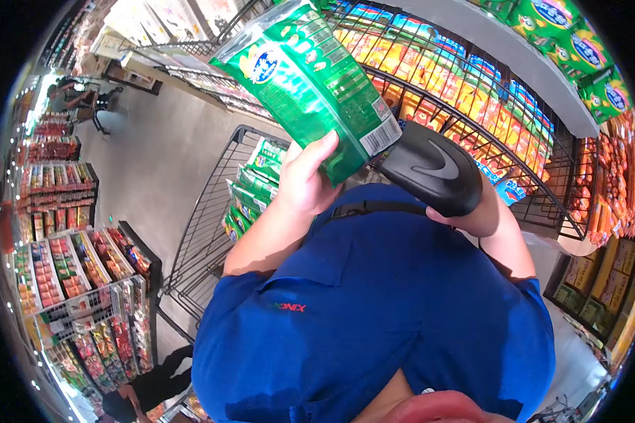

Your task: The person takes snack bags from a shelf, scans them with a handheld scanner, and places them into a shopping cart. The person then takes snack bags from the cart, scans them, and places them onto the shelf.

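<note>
My left hand (308,175) is closed on the lower end of a green snack bag (310,92), held up and tilted in front of me. The bag's printed back, with a white barcode, faces me. Beside that barcode is a black handheld barcode scanner (434,169), its head close to the bag's lower right corner. My right hand (466,220) is wrapped round the scanner from below, most of its fingers hidden behind it. Under my left forearm, several similar green bags (257,187) stand in a black wire cart (204,190).
Ahead, a black wire rack (466,113) holds rows of yellow, orange and blue bags. More green bags (543,28) fill a shelf at upper right. Display stands (85,268) line the left aisle. A person in dark clothes (159,384) is at lower left.
</note>
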`<state>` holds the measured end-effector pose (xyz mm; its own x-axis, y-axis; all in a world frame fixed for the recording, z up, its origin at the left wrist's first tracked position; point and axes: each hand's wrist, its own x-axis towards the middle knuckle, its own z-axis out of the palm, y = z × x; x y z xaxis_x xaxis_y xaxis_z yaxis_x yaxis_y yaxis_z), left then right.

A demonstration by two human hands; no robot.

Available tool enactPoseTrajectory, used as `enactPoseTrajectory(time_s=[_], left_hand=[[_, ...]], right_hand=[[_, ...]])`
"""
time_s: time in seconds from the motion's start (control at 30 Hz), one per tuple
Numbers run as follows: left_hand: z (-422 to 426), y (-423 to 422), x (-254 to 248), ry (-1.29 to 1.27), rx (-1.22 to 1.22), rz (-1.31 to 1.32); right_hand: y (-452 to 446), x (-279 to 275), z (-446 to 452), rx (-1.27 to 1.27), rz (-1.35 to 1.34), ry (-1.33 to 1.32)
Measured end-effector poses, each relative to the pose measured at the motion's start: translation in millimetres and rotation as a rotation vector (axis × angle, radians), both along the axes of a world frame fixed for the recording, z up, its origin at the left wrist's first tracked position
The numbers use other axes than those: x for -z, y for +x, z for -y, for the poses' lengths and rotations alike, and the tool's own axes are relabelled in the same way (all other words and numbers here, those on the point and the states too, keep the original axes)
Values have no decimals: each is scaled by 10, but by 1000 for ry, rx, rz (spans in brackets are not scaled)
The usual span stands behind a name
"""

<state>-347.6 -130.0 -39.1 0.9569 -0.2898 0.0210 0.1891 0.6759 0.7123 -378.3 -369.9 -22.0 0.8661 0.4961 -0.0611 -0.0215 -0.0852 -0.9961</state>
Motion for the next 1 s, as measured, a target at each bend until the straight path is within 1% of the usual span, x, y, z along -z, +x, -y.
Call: enactPoseTrajectory(time_s=[0.03,0.07,0.1,0.13,0.17,0.2,0.23,0.27,0.33,0.37,0.4,0.47,0.53,0.57,0.6,0.67,0.7,0.73,0.8,0.87,0.9,0.93,1.0], left_hand=[[-16,-8,-6,-7,-15,-6],[-36,-14,-8,-69,29,0],[-59,-23,-4,-132,70,6],[-90,-31,11,-142,48,-5],[-129,-41,34,-118,35,35],[-177,-76,50,-92,16,71],[-248,-138,31,-126,-49,-9],[-349,-200,96,-135,-88,-31],[-637,-309,282,122,-435,-11],[-843,-411,401,193,-540,-51],[-1085,-525,541,265,-642,-86],[-1573,-817,856,529,-779,-188],[-1854,-1108,1061,671,-882,-310],[-2093,-1317,1333,759,-845,-450],[-2158,-1458,1423,862,-812,-510],[-2345,-1814,1820,1082,-673,-602],[-2467,-1984,2033,1262,-513,-631],[-2640,-2226,2468,1523,-451,-353],[-2510,-2334,2528,1578,-320,-338],[-2426,-2291,2539,1608,-77,-317],[-2408,-2312,2714,1564,-10,-390],[-2410,-2318,2851,1554,-7,-399],[-2410,-2294,3085,1626,141,-369]], right_hand=[[10,10,-18,-10,-44,2],[9,37,-43,-26,-51,-7],[-5,79,-72,16,-91,5],[-16,111,-96,56,-133,15],[-11,135,-79,32,-148,3],[4,166,-33,10,-131,-116],[14,201,-20,-20,-115,-234],[2,242,-51,82,-97,-284],[33,366,-34,46,13,-203],[58,422,-47,34,-107,-124],[67,454,-82,74,-132,-84],[90,526,-73,62,-175,-128],[131,630,-113,19,-168,-164],[154,683,-135,5,-139,-195],[169,741,-153,-13,-150,-198],[196,843,-191,-32,-119,-358],[217,877,-217,-97,-131,-312],[237,884,-266,-110,-141,-319],[263,878,-358,-159,-87,-516],[252,905,-445,-148,-108,-496],[242,922,-475,-142,-140,-469],[232,936,-506,-134,-170,-442],[219,915,-589,-136,-146,-505]])
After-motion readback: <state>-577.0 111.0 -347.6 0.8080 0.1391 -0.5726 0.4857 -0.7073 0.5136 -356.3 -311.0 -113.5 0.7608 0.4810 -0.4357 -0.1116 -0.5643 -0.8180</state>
